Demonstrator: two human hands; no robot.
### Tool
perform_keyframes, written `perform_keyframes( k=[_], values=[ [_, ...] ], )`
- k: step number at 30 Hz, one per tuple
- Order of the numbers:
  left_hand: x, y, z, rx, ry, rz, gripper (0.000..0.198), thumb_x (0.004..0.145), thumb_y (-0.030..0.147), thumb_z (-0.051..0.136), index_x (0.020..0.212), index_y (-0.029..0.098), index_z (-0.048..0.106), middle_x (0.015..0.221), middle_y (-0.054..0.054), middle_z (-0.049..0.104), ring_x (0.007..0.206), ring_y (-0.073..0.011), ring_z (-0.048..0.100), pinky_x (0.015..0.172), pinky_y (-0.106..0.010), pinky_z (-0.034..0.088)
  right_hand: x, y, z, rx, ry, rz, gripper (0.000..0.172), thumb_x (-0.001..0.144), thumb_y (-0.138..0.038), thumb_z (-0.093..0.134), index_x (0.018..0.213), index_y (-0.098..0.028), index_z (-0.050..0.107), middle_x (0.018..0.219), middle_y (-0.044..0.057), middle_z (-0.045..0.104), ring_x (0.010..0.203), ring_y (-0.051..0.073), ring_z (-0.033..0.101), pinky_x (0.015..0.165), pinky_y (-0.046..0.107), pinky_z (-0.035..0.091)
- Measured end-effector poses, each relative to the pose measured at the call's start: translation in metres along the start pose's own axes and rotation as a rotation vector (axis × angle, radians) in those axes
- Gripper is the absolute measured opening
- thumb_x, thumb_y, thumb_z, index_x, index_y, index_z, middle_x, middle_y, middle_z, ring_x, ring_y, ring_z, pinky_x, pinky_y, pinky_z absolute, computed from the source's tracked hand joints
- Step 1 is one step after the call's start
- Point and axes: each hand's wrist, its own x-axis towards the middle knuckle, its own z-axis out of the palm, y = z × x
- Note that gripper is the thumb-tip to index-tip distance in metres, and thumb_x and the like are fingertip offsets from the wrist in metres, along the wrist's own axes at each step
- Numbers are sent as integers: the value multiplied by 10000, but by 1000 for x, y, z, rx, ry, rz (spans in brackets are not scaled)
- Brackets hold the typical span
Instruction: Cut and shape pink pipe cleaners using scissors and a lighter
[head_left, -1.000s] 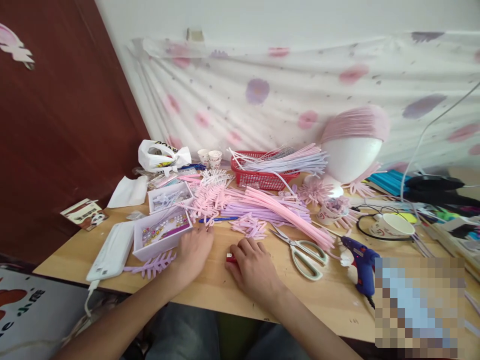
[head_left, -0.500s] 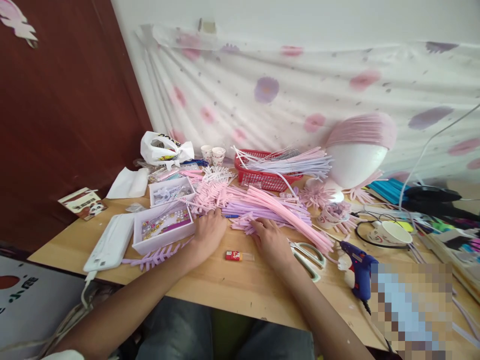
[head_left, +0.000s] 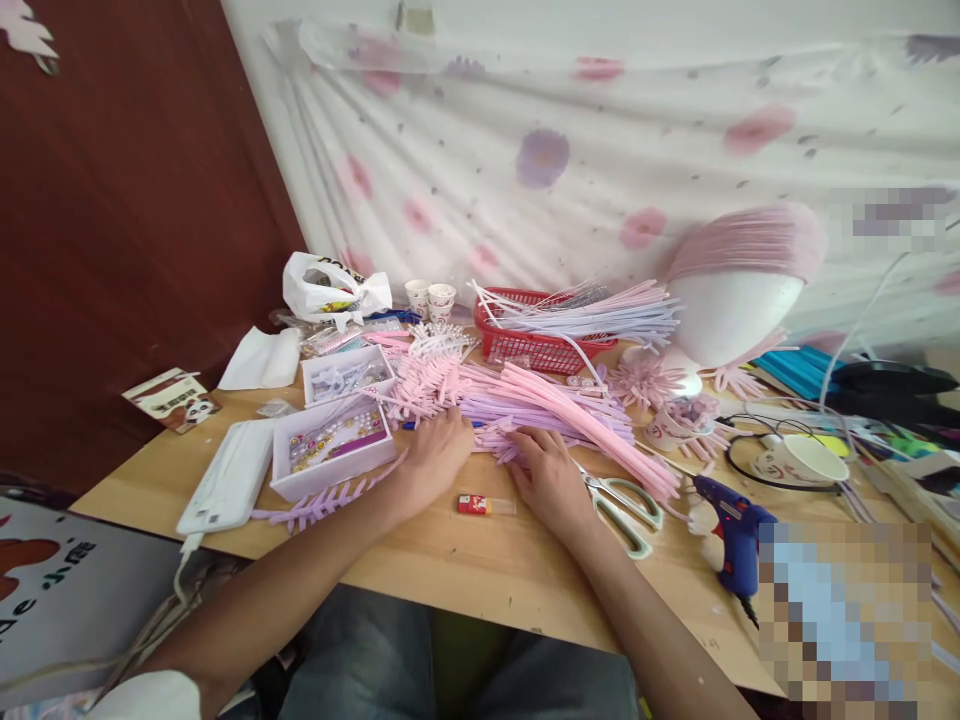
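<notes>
My left hand (head_left: pixel 441 455) rests low over the table, its fingers bent down and close together at the edge of the chenille stems. Whatever they hold, if anything, is hidden. Just right of it lies a small pink-lilac chenille stem branch (head_left: pixel 495 438) with short side pieces. At that branch's right end, my right hand (head_left: pixel 553 482) has curved fingers closed on it, the fingertips partly hidden. Behind both hands spread long lilac chenille stems (head_left: pixel 540 412) and a pink chenille bundle (head_left: pixel 592 425). A blue pen (head_left: pixel 409 425) lies beside my left fingers.
Between my forearms sits a red lighter (head_left: pixel 474 505). Scissors (head_left: pixel 626 510) and a blue glue gun (head_left: pixel 731 530) lie to the right. White boxes (head_left: pixel 334 478) of beads stand left, near a power bank (head_left: pixel 225 480). A red basket (head_left: pixel 517 350) and foam head (head_left: pixel 739 310) are behind.
My left hand has shifted slightly right, toward the small branch. My right hand stays nearly in place at the branch. The whole view has tilted and shifted a little.
</notes>
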Motion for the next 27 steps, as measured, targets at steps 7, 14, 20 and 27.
perform_keyframes(
  k=[7,14,20,27],
  values=[
    [3,13,0,-175,87,140,276,924,60,401,1095,131,605,1050,-120,659,883,-230,684,744,-320,532,-1,0,1,-1,17,27,313,885,-153,573,1187,-180,648,1178,127,621,1065,290,551,933,421,474],
    [-14,-58,-26,-234,320,26,256,973,214,451,1025,197,701,1026,-79,688,1016,-225,607,868,-326,469,-1,-2,2,11,47,16,345,871,-136,527,1190,-183,648,1188,138,616,1084,292,545,938,431,471],
    [-17,-102,-41,28,112,-63,174,876,221,589,856,171,755,953,-125,704,1006,-300,575,789,-360,451,-1,-5,1,24,73,3,386,824,-83,496,1172,-154,646,1195,143,601,1109,299,521,977,444,451],
    [-11,-95,-36,-11,118,-36,221,831,119,542,766,163,749,904,-130,723,965,-292,601,796,-369,454,-3,-1,-2,44,166,6,348,829,-75,472,1117,-152,652,1165,144,618,1098,295,532,974,444,449]
  ],
)
